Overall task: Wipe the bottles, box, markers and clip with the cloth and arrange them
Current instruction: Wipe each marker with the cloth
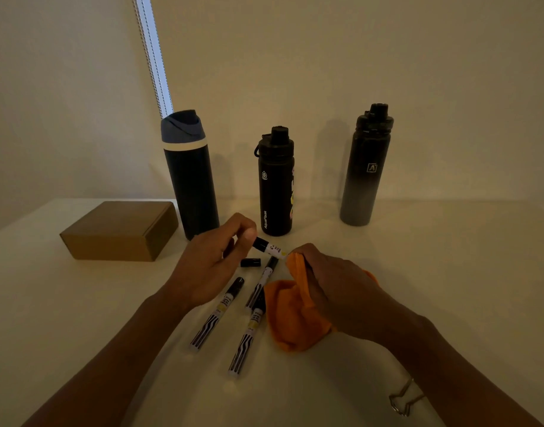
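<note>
In the head view we recorded the left hand pinching one end of a white-barrelled marker above the white table, the right hand clenched on a bunched orange cloth at its other end, three like markers lying just beneath, and the brown cardboard box and three dark upright bottles behind.

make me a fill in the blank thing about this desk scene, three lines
1. The right hand grips an ____ cloth.
2. The left hand holds one marker; ____ more markers lie on the table.
3. The cardboard box sits to the ____ of all three bottles.
Missing words: orange, three, left
</note>
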Demonstrator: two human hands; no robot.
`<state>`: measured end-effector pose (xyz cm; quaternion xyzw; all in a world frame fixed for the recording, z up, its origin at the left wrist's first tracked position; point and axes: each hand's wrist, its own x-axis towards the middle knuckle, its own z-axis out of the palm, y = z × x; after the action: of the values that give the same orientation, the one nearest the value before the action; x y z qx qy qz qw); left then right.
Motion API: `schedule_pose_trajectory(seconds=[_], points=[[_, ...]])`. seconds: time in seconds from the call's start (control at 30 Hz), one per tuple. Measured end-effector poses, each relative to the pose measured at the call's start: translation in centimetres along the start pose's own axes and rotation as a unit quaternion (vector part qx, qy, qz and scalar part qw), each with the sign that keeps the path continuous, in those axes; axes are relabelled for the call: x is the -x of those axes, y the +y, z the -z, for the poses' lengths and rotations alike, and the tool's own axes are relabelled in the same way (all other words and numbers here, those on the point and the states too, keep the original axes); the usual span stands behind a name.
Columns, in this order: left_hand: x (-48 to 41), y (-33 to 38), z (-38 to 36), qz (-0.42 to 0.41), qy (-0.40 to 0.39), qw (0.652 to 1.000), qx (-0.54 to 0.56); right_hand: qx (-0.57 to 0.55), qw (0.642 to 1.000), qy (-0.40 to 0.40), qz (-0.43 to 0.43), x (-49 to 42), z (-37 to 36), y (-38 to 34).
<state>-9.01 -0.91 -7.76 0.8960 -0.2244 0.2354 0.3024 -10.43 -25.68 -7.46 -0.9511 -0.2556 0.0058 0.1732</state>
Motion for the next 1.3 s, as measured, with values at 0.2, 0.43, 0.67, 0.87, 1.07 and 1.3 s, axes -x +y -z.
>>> schedule_pose_trajectory(seconds=[0.2,0.43,0.67,0.87,1.07,1.3], points=[[-0.2,-1.1,0.2,0.019,0.059,0.997,-0.041,-0.048,0.998,-0.030,-0.011,-0.2,0.3,-1.0],[-0.1,-0.8,0.5,0.121,0.050,0.990,0.060,-0.119,0.993,-0.018,0.016,0.8,1.2,-1.1],[0.0,-0.4,1.0,0.130,-0.008,0.991,0.040,-0.181,0.982,0.050,0.035,0.7,1.2,0.7],[0.1,-1.2,1.1,0.125,-0.027,0.990,0.063,-0.251,0.960,0.119,0.039,0.4,0.7,1.7],[0.0,-1.9,1.0,0.089,-0.044,0.992,0.084,-0.349,0.925,0.148,0.025,0.3,0.5,1.2],[0.1,-1.8,-0.4,0.046,-0.070,0.995,0.049,-0.384,0.892,0.236,-0.050,-0.2,0.5,2.2]])
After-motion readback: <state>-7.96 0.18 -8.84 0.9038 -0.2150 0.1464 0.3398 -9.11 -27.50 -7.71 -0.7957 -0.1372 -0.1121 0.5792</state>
